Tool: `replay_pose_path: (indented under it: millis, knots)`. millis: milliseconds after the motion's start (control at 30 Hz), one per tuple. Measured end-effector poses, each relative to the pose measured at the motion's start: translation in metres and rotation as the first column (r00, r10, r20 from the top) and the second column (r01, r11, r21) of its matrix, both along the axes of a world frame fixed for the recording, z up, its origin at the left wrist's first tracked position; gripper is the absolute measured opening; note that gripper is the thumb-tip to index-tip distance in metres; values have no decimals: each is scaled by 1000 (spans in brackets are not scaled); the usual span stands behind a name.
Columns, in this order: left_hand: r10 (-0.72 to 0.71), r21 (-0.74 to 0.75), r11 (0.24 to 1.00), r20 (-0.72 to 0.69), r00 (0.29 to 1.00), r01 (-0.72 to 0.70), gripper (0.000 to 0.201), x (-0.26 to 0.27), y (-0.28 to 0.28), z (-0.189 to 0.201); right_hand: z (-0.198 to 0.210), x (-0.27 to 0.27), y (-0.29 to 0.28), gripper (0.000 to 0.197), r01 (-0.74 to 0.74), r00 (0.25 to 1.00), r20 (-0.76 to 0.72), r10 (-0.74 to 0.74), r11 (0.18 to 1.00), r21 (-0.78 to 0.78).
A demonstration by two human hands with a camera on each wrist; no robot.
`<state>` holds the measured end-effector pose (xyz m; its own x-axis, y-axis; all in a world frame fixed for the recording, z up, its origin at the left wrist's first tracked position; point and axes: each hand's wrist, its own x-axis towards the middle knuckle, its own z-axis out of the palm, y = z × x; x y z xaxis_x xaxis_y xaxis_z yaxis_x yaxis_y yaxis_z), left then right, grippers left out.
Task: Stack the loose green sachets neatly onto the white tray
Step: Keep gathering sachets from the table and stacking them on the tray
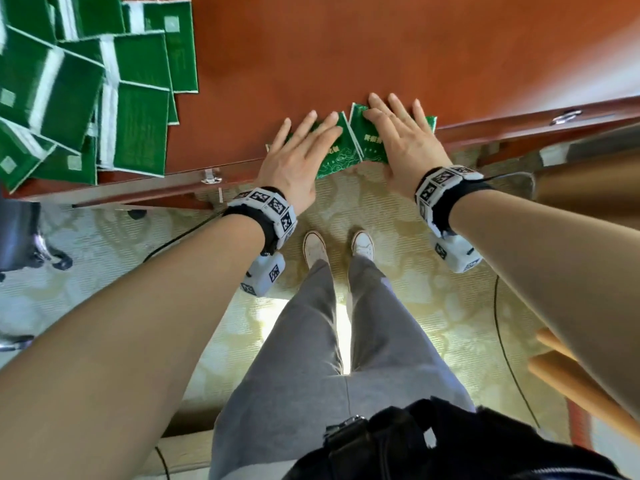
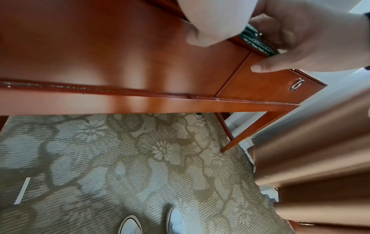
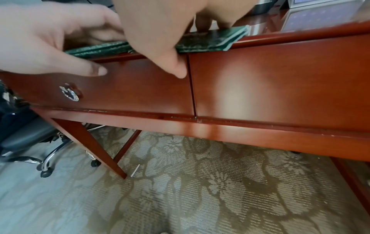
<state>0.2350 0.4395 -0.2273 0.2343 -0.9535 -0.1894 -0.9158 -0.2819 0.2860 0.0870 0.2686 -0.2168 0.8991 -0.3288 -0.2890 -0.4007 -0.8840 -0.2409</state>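
Note:
Two small stacks of green sachets lie side by side at the table's front edge and overhang it a little. My left hand (image 1: 298, 147) presses flat on the left stack (image 1: 334, 161), fingers straight. My right hand (image 1: 401, 133) lies flat on the right stack (image 1: 372, 142). In the right wrist view both thumbs hang down over the drawer front, below the right stack (image 3: 210, 41) and the left stack (image 3: 100, 49). A loose pile of green sachets (image 1: 104, 91) covers the table's far left. No white tray is in view.
The red-brown table (image 1: 346, 46) has drawers with metal pulls (image 1: 211, 176) (image 1: 566, 116) in its front. An office chair (image 1: 20, 233) stands on the carpet at the left, and wooden furniture (image 1: 588, 188) at the right. My feet (image 1: 337, 245) are just below the table edge.

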Motion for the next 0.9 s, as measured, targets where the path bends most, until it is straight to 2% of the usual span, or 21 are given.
replay_pose_path:
  millis: [133, 267, 367, 467, 567, 667, 900]
  knots:
    - [-16, -8, 1000, -10, 1000, 16, 100, -10, 9, 1, 5, -7, 16, 84, 16, 1000, -7, -16, 1000, 9]
    - [-28, 60, 998, 37, 999, 26, 100, -22, 22, 5, 11, -21, 30, 81, -48, 998, -50, 47, 998, -32]
    - [9, 116, 993, 89, 996, -19, 98, -33, 33, 20, 19, -32, 38, 80, -110, 990, -92, 105, 992, -55]
    - [39, 102, 993, 148, 988, -55, 97, -47, 45, 45, 45, -46, 45, 78, -136, 985, -122, 124, 986, -94]
    - [80, 49, 994, 218, 973, -93, 95, -48, 49, 89, 90, -51, 44, 86, -118, 992, -65, 110, 986, -119]
    - [162, -75, 986, 291, 943, -146, 92, -34, 45, 151, 150, -37, 33, 86, -123, 990, 42, 133, 977, -177]
    - [318, -306, 935, 490, 812, -182, 91, 6, 55, 334, 324, 15, 35, 81, -57, 931, 325, 168, 944, -325]
